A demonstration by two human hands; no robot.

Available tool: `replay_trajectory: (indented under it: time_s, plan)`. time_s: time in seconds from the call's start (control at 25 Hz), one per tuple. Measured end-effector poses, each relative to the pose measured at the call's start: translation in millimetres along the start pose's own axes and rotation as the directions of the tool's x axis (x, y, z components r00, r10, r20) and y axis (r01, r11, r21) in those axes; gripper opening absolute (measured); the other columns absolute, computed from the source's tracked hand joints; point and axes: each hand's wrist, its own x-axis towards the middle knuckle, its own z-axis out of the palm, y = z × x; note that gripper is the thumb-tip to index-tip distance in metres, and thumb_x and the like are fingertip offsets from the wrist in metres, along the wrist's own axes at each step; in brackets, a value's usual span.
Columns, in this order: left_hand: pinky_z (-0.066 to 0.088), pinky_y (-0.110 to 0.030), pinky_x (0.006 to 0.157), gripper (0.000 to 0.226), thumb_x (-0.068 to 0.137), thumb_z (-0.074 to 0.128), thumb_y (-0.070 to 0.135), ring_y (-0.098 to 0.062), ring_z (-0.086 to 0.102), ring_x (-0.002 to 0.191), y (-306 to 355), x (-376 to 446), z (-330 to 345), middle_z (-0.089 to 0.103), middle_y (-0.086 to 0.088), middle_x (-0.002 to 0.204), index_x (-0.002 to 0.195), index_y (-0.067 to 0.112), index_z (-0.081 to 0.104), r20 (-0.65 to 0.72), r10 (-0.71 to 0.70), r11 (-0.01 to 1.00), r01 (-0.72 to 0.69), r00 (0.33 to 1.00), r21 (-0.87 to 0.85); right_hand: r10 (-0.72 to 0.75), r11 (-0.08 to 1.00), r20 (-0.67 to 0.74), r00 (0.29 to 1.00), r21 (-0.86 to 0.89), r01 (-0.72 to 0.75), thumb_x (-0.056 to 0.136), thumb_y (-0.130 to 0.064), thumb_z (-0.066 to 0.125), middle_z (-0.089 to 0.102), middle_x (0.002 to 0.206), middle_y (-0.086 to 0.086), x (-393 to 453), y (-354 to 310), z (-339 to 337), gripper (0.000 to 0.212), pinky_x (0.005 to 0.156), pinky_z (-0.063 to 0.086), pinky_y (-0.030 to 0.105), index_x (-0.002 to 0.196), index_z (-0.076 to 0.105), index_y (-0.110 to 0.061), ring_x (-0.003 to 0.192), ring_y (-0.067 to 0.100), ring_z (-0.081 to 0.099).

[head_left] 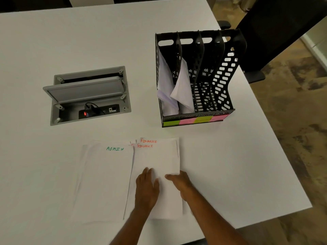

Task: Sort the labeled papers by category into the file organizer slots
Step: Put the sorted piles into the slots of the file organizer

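Two stacks of white papers lie near the table's front edge. The left stack (pixel 106 177) is topped by a sheet marked ADMIN in green. The right stack (pixel 157 158) shows two sheets marked FINANCE in red. My left hand (pixel 146 188) lies flat on the FINANCE sheets, fingers spread. My right hand (pixel 178 181) pinches the right edge of the top FINANCE sheet, which is lifted and curled there. The black file organizer (pixel 221 71) stands at the back right with sticky-note labels on its front. Its two leftmost slots hold curled white papers (pixel 180 85); the two right slots look empty.
An open grey cable box (pixel 86 96) with plugs and a red light is sunk into the white table (pixel 88 41) at centre left. The table's right edge runs close past the organizer. A dark chair (pixel 276 32) stands beyond the far right corner.
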Motion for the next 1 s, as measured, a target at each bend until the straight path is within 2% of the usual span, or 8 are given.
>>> replay_trajectory:
  time_s: [0.12,0.24,0.4,0.48,0.6,0.84,0.92,1.0]
  plan:
    - [0.027,-0.035,0.120,0.052,0.102,0.053,0.028,-0.026,0.036,0.146,-2,0,-8,0.041,-0.009,0.158,0.150,0.011,0.042,-0.062,0.038,0.994,-0.044,0.997,-0.104,-0.186,0.963,-0.146,0.972,-0.225,0.151,0.092,-0.021,0.069,0.073,0.112,0.011,-4,-3,-9,0.035,0.087,0.057,0.034,0.124,0.067,-0.006,0.102,0.029,0.069]
    - [0.031,-0.036,0.116,0.053,0.097,0.062,0.027,-0.029,0.043,0.140,-1,5,-20,0.048,-0.011,0.151,0.145,0.010,0.047,-0.168,-0.005,0.977,-0.030,0.986,-0.209,-0.446,0.853,-0.293,0.846,-0.424,0.304,0.096,-0.025,0.064,0.072,0.117,0.011,-11,-12,-33,0.032,0.091,0.052,0.030,0.123,0.068,-0.008,0.109,0.029,0.067]
    - [0.046,-0.046,0.109,0.082,0.083,0.081,0.035,-0.026,0.051,0.131,26,25,-49,0.048,-0.005,0.149,0.151,0.018,0.039,-0.084,-0.171,0.800,0.089,0.982,-0.593,-0.538,0.842,-0.277,0.796,-0.216,0.494,0.091,-0.023,0.071,0.073,0.111,-0.004,-32,-32,-78,0.027,0.091,0.046,0.019,0.117,0.071,-0.015,0.107,0.015,0.068]
    - [0.055,-0.038,0.098,0.085,0.073,0.088,0.035,-0.019,0.062,0.121,45,35,-74,0.060,0.003,0.139,0.146,0.026,0.045,0.037,-0.062,0.621,0.067,0.997,-0.781,-0.526,0.848,-0.192,0.828,-0.048,0.527,0.087,-0.024,0.076,0.076,0.105,-0.009,-43,-41,-98,0.019,0.087,0.052,0.016,0.106,0.073,-0.022,0.103,0.011,0.070]
    - [0.059,-0.029,0.088,0.049,0.073,0.088,0.024,-0.020,0.070,0.112,78,42,-105,0.075,0.000,0.121,0.119,0.032,0.071,0.173,0.200,0.446,0.068,0.964,-0.893,-0.510,0.843,-0.103,0.854,0.134,0.520,0.079,-0.025,0.083,0.077,0.105,-0.003,-57,-55,-111,0.029,0.082,0.059,0.025,0.106,0.072,-0.026,0.099,0.014,0.072]
    - [0.058,-0.019,0.079,0.038,0.079,0.078,0.020,-0.003,0.073,0.094,135,28,-116,0.078,0.015,0.103,0.102,0.050,0.075,-0.077,0.208,0.383,-0.153,0.975,-0.911,-0.723,0.598,-0.375,0.581,0.081,0.797,0.076,-0.048,0.082,0.075,0.104,-0.017,-79,-77,-107,0.035,0.076,0.058,0.017,0.108,0.069,-0.049,0.095,0.007,0.072]
    - [0.056,-0.018,0.082,0.037,0.080,0.080,0.021,-0.002,0.072,0.098,132,23,-107,0.078,0.015,0.106,0.105,0.049,0.074,-0.080,0.236,0.425,-0.177,0.968,-0.888,-0.740,0.599,-0.383,0.553,-0.003,0.800,0.080,-0.046,0.079,0.071,0.107,-0.026,-78,-70,-111,0.037,0.083,0.055,0.014,0.111,0.064,-0.057,0.101,0.000,0.068]
    - [0.055,-0.020,0.085,0.036,0.084,0.080,0.019,-0.011,0.070,0.108,120,20,-90,0.077,0.011,0.112,0.107,0.046,0.074,0.005,0.183,0.525,-0.094,0.983,-0.846,-0.756,0.609,-0.291,0.586,0.012,0.793,0.087,-0.019,0.076,0.071,0.110,-0.025,-69,-54,-114,0.039,0.086,0.052,0.011,0.114,0.068,-0.046,0.104,-0.002,0.066]
